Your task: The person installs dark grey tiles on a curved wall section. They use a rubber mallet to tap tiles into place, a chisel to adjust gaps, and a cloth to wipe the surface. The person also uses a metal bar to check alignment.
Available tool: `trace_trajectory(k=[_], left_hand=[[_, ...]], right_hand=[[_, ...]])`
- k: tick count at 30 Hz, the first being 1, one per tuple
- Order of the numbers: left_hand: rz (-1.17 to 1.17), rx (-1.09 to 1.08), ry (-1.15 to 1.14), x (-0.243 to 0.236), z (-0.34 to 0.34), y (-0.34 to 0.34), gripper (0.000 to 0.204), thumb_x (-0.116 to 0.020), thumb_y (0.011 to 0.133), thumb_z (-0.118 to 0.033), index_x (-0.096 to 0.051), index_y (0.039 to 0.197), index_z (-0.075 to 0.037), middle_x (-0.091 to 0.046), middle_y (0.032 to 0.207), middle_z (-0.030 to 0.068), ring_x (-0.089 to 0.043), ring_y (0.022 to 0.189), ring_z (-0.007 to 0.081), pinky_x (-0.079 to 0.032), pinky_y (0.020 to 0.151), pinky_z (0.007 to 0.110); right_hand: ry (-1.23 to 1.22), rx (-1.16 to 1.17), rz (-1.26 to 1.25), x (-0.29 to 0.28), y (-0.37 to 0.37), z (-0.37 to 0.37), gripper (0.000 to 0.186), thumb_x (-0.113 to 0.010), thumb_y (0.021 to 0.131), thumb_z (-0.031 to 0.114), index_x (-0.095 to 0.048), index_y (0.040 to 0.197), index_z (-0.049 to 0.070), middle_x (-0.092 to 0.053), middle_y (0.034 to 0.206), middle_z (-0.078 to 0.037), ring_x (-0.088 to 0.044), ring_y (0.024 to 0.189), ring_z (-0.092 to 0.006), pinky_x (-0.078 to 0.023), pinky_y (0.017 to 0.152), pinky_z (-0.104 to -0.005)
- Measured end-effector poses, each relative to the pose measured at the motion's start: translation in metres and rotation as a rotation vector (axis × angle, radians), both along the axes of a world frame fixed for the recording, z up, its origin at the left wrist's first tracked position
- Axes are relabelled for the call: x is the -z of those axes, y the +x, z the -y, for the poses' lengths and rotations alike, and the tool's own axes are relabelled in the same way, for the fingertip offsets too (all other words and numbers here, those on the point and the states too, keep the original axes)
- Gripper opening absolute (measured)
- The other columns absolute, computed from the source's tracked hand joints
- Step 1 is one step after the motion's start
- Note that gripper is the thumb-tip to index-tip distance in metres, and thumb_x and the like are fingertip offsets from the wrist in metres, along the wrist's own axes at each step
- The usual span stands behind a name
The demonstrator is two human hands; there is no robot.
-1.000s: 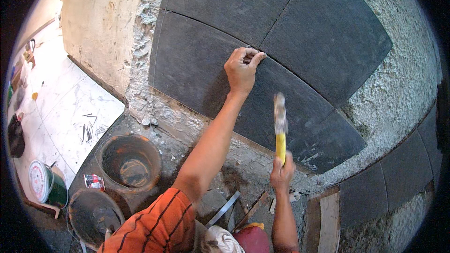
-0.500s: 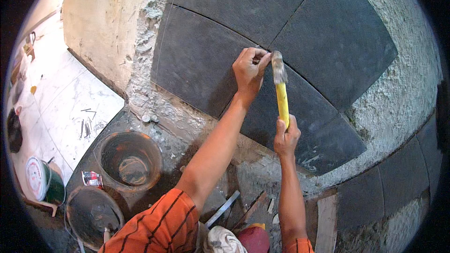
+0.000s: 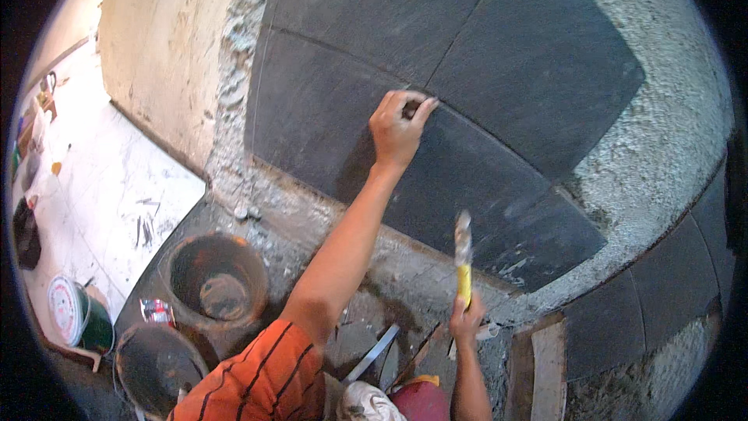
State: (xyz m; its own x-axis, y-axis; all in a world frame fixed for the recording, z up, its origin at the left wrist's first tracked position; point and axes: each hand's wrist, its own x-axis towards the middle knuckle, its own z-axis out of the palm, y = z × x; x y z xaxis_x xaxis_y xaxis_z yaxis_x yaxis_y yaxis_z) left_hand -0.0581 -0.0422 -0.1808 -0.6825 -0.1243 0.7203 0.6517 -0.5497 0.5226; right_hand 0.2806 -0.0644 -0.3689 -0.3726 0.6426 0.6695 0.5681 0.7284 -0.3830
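Dark grey tiles [image 3: 483, 203] cover the wall in front of me, with narrow joints between them. My left hand [image 3: 397, 129] is at the joint near the corner where several tiles meet, thumb and forefinger pinched together. Whatever sits between those fingertips is too small to make out. My right hand [image 3: 466, 318] grips a hammer [image 3: 464, 282] by its yellow handle, low in front of the bottom tile and apart from the left hand. The hammer's head points upward and is somewhat blurred.
Two round mortar buckets [image 3: 257, 288] [image 3: 125, 366] stand at lower left, beside a lidded green pail [image 3: 97, 323]. Thin dark nail-like pieces [image 3: 146, 228] lie on the white floor tiles [image 3: 93, 210]. Rough plaster [image 3: 662, 109] borders the tiles; a metal strip [image 3: 372, 352] lies below.
My right hand has drawn the hammer down and away from the tile joint. My left hand remains pinched at the joint, while the whole view has shifted slightly.
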Motion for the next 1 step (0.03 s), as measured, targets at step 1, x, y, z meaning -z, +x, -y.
trace_trajectory(k=[1], left_hand=[[-0.001,-0.003,0.0,0.0008,0.001,-0.0009,0.017,-0.08,0.072,-0.014,-0.067,0.08,-0.007,-0.065,0.076,0.0052,-0.06,0.064,0.0143,-0.048,0.06,0.027]], right_hand=[[-0.027,0.018,0.005,0.0087,0.0115,0.0071,0.032,-0.052,0.09,0.031,-0.055,0.082,0.0,-0.051,0.064,-0.015,-0.05,0.057,-0.033,-0.039,0.056,-0.0423]])
